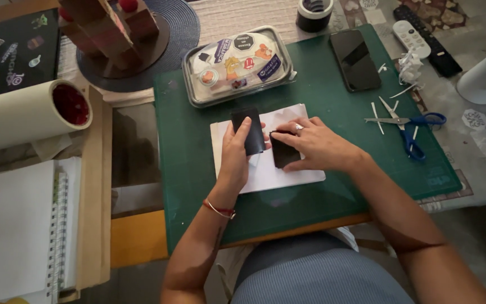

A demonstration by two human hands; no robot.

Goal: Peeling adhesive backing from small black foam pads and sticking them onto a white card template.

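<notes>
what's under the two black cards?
A white sheet lies under both black cards, on the green cutting mat. The left hand and right hand cover parts of it.
</notes>
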